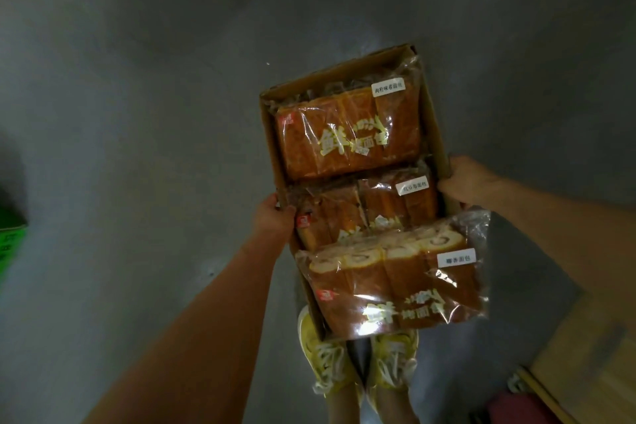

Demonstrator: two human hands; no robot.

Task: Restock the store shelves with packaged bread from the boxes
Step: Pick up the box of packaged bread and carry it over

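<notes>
I carry an open cardboard box point(434, 120) in front of me, above the grey floor. My left hand point(273, 217) grips its left wall and my right hand point(464, 181) grips its right wall. Three clear packs of brown bread lie in it in a row. The far pack point(347, 132) lies flat. The middle pack point(364, 206) is partly covered by the near pack point(395, 286), which shows swirl-cut ends and overhangs the box's near edge. Each pack carries a small white label.
Below the box I see my yellow shoes point(358, 361) on the grey concrete floor point(137, 113). A green crate point(10, 237) sits at the left edge. A wooden surface point(592, 354) with a dark red object point(519, 408) beside it lies at the lower right.
</notes>
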